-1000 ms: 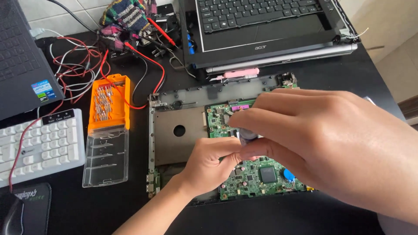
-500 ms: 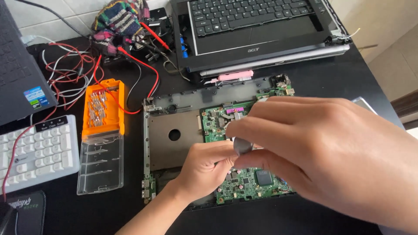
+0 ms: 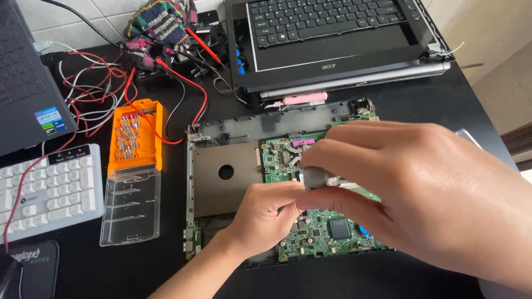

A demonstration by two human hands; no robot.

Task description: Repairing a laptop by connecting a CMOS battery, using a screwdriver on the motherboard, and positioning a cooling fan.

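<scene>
Presently I note my right hand (image 3: 421,194) with fingers pinched narrow around a grey screwdriver handle (image 3: 317,177) above the green motherboard (image 3: 321,232), left hand (image 3: 266,216) curled, steadying below it.

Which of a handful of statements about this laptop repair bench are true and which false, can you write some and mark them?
1. Both hands work over the green laptop motherboard. True.
2. The right hand pinches a grey round-ended tool handle. True.
3. The orange screwdriver bit case lies right of the motherboard. False: it lies left of it, with its clear lid open.
4. The left hand rests on the white keyboard. False: it rests on the motherboard, next to the tool.
5. A black laptop keyboard panel lies beyond the opened chassis. True.
6. The pink plastic tool is held in the right hand. False: it lies on the table by the panel.
</scene>
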